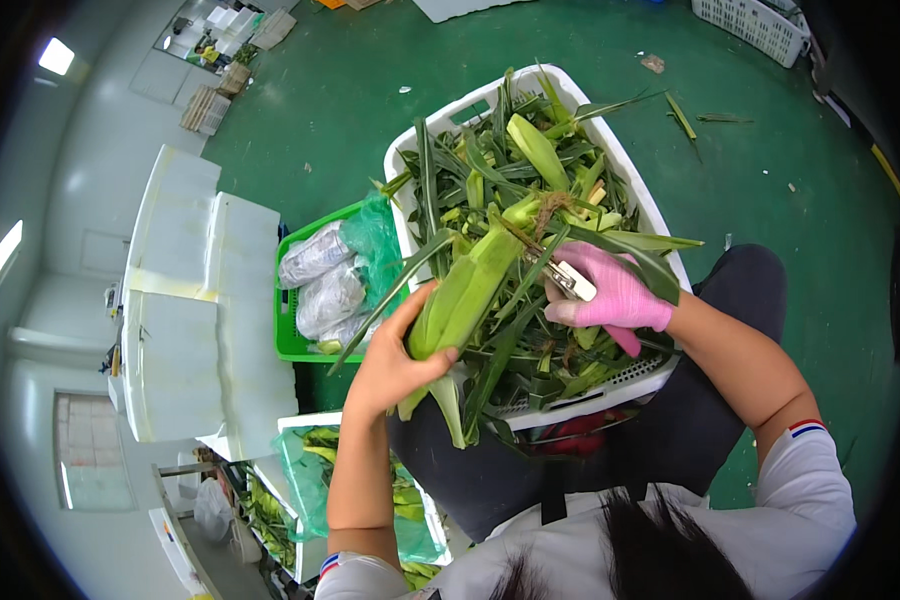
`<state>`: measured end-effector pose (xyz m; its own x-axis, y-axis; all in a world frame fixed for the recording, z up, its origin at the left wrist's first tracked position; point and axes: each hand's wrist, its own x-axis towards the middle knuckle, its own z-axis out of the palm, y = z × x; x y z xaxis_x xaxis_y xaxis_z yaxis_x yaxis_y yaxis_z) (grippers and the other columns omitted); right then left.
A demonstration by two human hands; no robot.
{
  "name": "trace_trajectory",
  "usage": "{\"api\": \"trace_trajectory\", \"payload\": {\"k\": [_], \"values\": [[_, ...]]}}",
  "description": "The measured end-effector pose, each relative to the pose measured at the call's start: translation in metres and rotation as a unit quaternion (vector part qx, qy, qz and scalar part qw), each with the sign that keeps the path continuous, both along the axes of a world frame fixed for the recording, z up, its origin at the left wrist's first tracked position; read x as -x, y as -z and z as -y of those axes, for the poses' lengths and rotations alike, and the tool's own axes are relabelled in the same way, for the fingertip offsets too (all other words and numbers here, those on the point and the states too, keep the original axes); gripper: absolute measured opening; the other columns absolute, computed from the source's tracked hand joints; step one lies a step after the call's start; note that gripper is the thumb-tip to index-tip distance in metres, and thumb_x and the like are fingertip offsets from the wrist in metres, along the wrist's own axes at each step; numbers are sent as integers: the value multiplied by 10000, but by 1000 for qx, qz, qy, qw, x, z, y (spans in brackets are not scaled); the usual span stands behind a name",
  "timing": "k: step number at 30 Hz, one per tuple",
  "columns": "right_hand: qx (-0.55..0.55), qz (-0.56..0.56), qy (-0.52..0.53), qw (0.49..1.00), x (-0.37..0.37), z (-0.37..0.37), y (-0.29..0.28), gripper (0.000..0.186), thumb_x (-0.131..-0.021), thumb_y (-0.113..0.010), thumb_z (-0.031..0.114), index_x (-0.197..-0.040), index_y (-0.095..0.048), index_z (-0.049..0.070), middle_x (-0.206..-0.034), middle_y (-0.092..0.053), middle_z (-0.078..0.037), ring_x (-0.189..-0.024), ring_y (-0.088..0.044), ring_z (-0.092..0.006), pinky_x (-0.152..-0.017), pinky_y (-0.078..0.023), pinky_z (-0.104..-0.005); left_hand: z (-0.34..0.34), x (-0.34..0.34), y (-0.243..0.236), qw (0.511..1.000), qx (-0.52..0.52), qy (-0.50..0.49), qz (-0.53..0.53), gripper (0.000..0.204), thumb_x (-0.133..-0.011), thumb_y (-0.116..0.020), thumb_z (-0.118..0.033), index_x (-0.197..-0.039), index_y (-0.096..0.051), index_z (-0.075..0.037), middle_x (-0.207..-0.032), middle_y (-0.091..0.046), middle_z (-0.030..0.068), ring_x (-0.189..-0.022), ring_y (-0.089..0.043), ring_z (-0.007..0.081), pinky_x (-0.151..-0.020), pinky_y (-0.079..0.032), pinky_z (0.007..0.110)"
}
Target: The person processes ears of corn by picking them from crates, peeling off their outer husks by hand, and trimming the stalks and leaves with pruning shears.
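Observation:
My bare left hand (395, 355) is wrapped round the lower end of an ear of corn (470, 280) in its green husk. The ear slants up and to the right, with brown silk (552, 207) around its far tip. My right hand (610, 290), in a pink glove, grips pruning shears (576, 281) with white handles. Their metal jaws point up-left at the ear, close to its silk end; leaves partly hide the blades. Beneath both hands is a white plastic basket (642, 185) heaped with cut husks and long leaves (515, 345). A pale green husk piece (537, 150) lies on top.
A green crate (282, 330) with plastic-wrapped bundles (330, 290) stands left of the basket. White foam boxes (175, 330) are stacked farther left. More corn (407, 497) sits in a lined box at lower left. Leaf scraps (682, 117) lie on the green floor (770, 180).

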<state>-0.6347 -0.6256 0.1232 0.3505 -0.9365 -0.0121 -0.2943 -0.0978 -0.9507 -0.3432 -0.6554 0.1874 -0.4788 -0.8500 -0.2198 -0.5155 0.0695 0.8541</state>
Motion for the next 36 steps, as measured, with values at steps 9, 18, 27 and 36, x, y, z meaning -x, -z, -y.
{"api": "trace_trajectory", "payload": {"k": [9,18,27,36], "values": [[-238,380,-1,894,-11,-17,-15,251,-843,-611,171,-1002,-549,-14,-775,-586,-71,-661,-591,-145,-636,-487,-273,1,18,59,905,-238,-93,-340,888,-696,-723,-429,-1399,-356,-30,-1160,-569,160,-1025,-587,278,-892,-477,365],[-251,413,-44,874,-16,-32,-7,518,-876,-620,253,-1276,-433,-17,-961,-593,-78,-951,-573,-165,-846,-464,-297,36,67,42,887,72,-240,-387,584,-843,-700,-226,-1295,-400,-9,-1236,-548,154,-1131,-539,240,-987,-438,397],[-318,339,11,885,-28,-29,9,516,-836,-688,215,-1231,-438,-5,-929,-580,-34,-837,-566,-122,-784,-455,-250,10,82,36,801,204,-194,-529,656,-787,-684,-261,-1324,-344,-105,-1170,-547,100,-1189,-492,288,-1089,-331,519],[-135,249,28,959,-29,-6,32,323,-784,-737,215,-983,-578,16,-743,-580,-14,-702,-541,-96,-660,-462,-267,4,79,60,752,189,-226,-589,498,-865,-578,-486,-1199,-516,-122,-1167,-588,61,-1137,-536,239,-1078,-367,506]]}}
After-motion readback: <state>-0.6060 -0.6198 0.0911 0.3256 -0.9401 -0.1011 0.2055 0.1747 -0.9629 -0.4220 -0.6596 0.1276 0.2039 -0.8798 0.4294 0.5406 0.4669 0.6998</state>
